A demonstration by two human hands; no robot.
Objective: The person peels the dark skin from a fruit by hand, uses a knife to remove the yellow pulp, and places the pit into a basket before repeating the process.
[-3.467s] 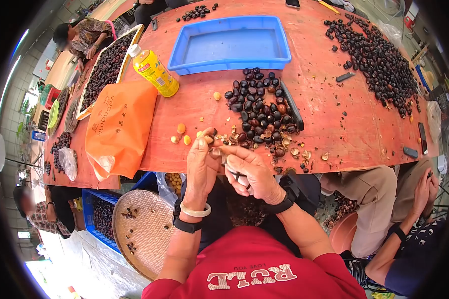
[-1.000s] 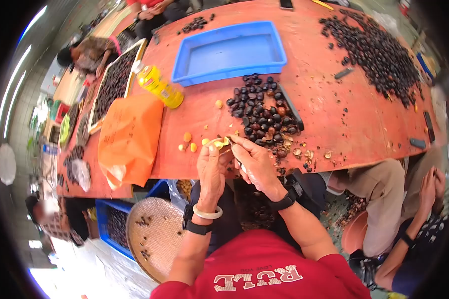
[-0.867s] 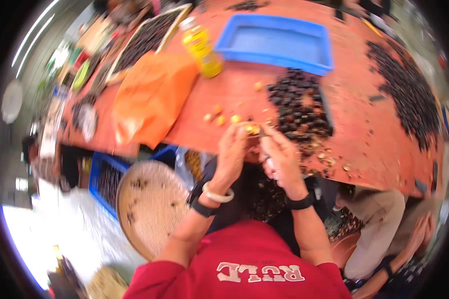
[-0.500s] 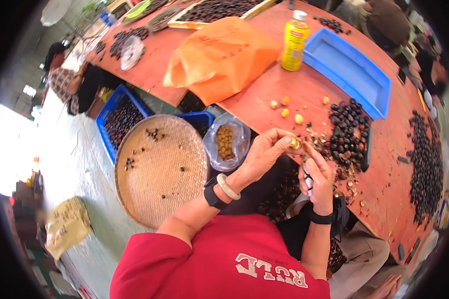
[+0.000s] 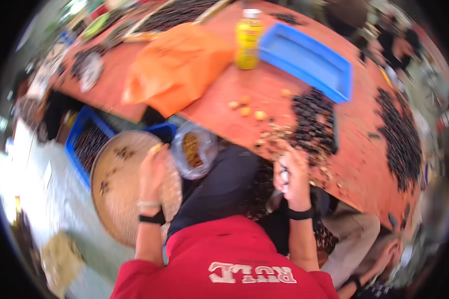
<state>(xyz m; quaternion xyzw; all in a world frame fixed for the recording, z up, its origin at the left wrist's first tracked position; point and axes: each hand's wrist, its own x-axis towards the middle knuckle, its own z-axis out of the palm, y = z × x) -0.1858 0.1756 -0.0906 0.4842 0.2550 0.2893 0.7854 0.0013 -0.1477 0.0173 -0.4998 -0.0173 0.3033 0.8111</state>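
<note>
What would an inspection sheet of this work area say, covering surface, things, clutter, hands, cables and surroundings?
Surface: red table, partly littered.
Things: dark nut-like pile; a few loose yellow pieces; round woven tray.
Clutter: shell bits, orange bag, upright bottle.
Left hand: over the woven tray, something small and yellowish apparently at its fingers; blurred.
Right hand: closed on a whitish object, beside the table edge.
Cables: nothing seen.
Surroundings: clear bag of yellowish pieces; neighbour's bent leg at right.
</note>
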